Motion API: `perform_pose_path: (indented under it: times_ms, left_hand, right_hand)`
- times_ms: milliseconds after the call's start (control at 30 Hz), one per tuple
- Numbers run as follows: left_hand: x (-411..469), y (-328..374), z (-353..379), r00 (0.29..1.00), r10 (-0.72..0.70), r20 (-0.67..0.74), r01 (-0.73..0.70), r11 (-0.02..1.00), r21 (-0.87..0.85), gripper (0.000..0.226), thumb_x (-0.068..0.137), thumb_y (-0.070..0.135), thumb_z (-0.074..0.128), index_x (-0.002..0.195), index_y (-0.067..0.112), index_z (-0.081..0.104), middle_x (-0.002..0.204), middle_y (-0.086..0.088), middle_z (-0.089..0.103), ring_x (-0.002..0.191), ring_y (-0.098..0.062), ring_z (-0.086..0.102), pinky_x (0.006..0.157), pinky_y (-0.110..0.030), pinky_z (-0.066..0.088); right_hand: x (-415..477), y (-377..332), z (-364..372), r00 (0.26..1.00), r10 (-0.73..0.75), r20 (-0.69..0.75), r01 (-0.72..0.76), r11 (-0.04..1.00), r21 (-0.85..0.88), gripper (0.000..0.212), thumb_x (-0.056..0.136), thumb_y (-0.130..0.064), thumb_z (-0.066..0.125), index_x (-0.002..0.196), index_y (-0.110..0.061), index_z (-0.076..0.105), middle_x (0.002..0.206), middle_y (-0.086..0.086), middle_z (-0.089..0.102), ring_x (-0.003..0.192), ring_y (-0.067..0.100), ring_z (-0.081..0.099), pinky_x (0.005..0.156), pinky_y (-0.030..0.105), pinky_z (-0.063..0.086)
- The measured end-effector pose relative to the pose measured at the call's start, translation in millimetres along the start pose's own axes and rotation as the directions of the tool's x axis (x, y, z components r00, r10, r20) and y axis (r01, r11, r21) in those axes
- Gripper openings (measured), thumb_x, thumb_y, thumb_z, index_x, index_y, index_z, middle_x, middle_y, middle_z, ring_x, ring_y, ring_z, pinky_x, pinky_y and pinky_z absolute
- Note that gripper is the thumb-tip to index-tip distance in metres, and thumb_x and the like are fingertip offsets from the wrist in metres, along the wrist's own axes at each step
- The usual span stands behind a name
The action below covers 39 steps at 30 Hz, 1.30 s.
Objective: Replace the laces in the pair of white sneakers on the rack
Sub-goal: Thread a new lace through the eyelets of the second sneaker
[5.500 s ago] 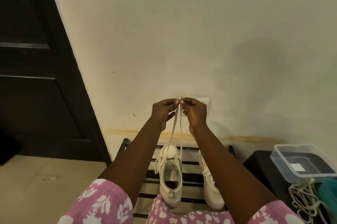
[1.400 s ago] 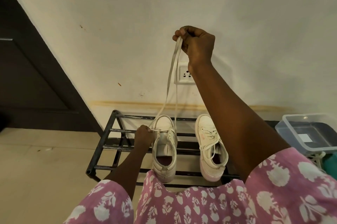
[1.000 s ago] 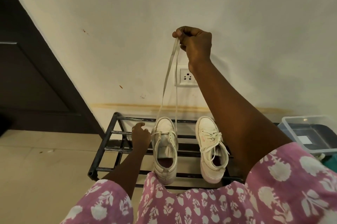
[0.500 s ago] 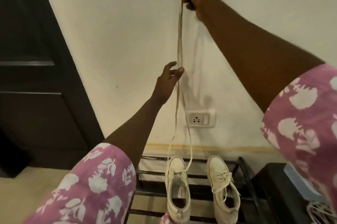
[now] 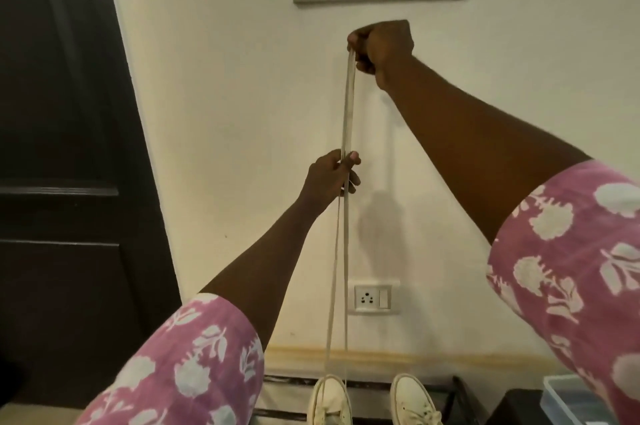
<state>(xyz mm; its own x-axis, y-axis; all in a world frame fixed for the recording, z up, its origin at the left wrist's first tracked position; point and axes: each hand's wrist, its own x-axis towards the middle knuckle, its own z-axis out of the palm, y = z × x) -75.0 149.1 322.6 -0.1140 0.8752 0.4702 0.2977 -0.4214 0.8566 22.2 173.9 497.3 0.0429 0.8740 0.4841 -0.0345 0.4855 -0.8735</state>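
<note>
The right hand [image 5: 382, 45], curled into a fist, grips the top of a flat, ribbon-like off-white lace [image 5: 347, 106]. Directly below, the left hand [image 5: 332, 179] pinches both limp strands between thumb and fingers. Beneath it the strands fall to the left cream-white sneaker [image 5: 329, 402]. The matching right sneaker [image 5: 414, 400] sits beside it on a dark metal rack [image 5: 459, 390]. Only the rounded toes show; the eyelets are cut off.
</note>
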Motion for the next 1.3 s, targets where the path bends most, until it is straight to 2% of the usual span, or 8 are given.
perform_pose_path:
  times_ms: [300, 433, 533, 700, 900, 1033, 1133, 1300]
  left_hand:
    - [26.9, 54.8, -11.0, 0.989, 0.101, -0.112, -0.111, 0.989, -0.095, 0.024, 0.101, 0.03, 0.04, 0.092, 0.013, 0.054, 0.066, -0.003, 0.055, 0.054, -0.017, 0.05, 0.056, -0.026, 0.045]
    - [45.7, 95.4, -22.2, 0.969, 0.13, -0.21, -0.177, 0.958, -0.227, 0.021, 0.098, 0.027, 0.047, 0.106, 0.011, 0.059, 0.076, -0.002, 0.063, 0.062, -0.014, 0.059, 0.058, -0.022, 0.05]
    - [55.6, 119.1, -28.7, 0.964, 0.134, -0.229, -0.198, 0.938, -0.284, 0.017, 0.093, 0.016, 0.058, 0.104, 0.005, 0.065, 0.08, -0.006, 0.067, 0.071, -0.014, 0.065, 0.065, -0.022, 0.055]
    - [60.9, 139.1, -36.3, 0.965, 0.094, -0.243, -0.151, 0.963, -0.224, 0.019, 0.086, 0.005, 0.065, 0.102, -0.005, 0.067, 0.073, -0.009, 0.065, 0.065, -0.018, 0.063, 0.064, -0.023, 0.057]
    - [57.8, 148.8, -35.5, 0.953, 0.016, -0.302, -0.099, 0.961, -0.259, 0.018, 0.082, 0.004, 0.069, 0.099, -0.003, 0.069, 0.074, -0.012, 0.065, 0.067, -0.023, 0.064, 0.062, -0.024, 0.057]
    - [55.0, 154.1, -33.8, 0.956, -0.025, -0.294, -0.069, 0.949, -0.308, 0.013, 0.084, 0.003, 0.067, 0.096, -0.001, 0.069, 0.077, -0.013, 0.065, 0.073, -0.025, 0.063, 0.064, -0.027, 0.057]
    - [52.2, 156.3, -33.6, 0.966, -0.032, -0.255, -0.053, 0.946, -0.32, 0.016, 0.083, 0.003, 0.067, 0.098, -0.002, 0.068, 0.076, -0.01, 0.065, 0.069, -0.019, 0.064, 0.058, -0.022, 0.055]
    - [47.0, 159.0, -34.1, 0.981, -0.032, -0.194, -0.044, 0.926, -0.376, 0.025, 0.083, -0.003, 0.065, 0.108, -0.006, 0.065, 0.076, -0.011, 0.063, 0.067, -0.018, 0.062, 0.058, -0.017, 0.056]
  right_hand:
    - [2.5, -22.5, -7.2, 0.985, 0.019, 0.17, 0.015, 0.98, -0.199, 0.029, 0.085, 0.003, 0.054, 0.062, -0.012, 0.063, 0.073, 0.003, 0.068, 0.063, 0.012, 0.055, 0.059, 0.022, 0.046]
    - [0.2, -24.6, -9.1, 0.981, -0.007, 0.192, 0.047, 0.977, -0.207, 0.019, 0.081, 0.006, 0.057, 0.073, -0.007, 0.07, 0.086, 0.006, 0.068, 0.073, 0.013, 0.055, 0.069, 0.027, 0.046]
    - [-3.2, -26.9, -11.0, 0.979, 0.006, 0.205, 0.028, 0.986, -0.163, 0.012, 0.082, 0.002, 0.064, 0.088, -0.005, 0.071, 0.09, 0.005, 0.067, 0.079, 0.013, 0.056, 0.069, 0.026, 0.046]
    - [-5.8, -27.6, -15.5, 0.973, 0.038, 0.226, -0.03, 0.999, -0.04, 0.021, 0.083, 0.007, 0.062, 0.069, -0.008, 0.064, 0.079, 0.007, 0.063, 0.068, 0.016, 0.057, 0.058, 0.022, 0.049]
    - [-10.3, -23.1, -11.0, 0.988, 0.021, 0.153, -0.037, 0.994, 0.105, 0.006, 0.084, 0.004, 0.065, 0.08, 0.001, 0.065, 0.074, 0.008, 0.063, 0.064, 0.013, 0.062, 0.054, 0.018, 0.054]
    - [-14.4, -20.4, -12.1, 0.997, 0.027, 0.066, -0.038, 0.985, 0.17, 0.013, 0.084, 0.006, 0.064, 0.074, -0.001, 0.064, 0.073, 0.009, 0.065, 0.063, 0.015, 0.063, 0.053, 0.02, 0.054]
    - [-19.7, -19.6, -14.7, 0.999, 0.011, 0.05, -0.021, 0.981, 0.195, 0.006, 0.081, 0.008, 0.065, 0.087, 0.005, 0.067, 0.073, 0.01, 0.065, 0.063, 0.016, 0.064, 0.05, 0.018, 0.053]
    - [-25.1, -20.3, -21.6, 0.995, -0.035, 0.098, 0.014, 0.979, 0.203, 0.016, 0.081, 0.011, 0.064, 0.097, 0.009, 0.066, 0.077, 0.012, 0.065, 0.069, 0.019, 0.065, 0.062, 0.023, 0.056]
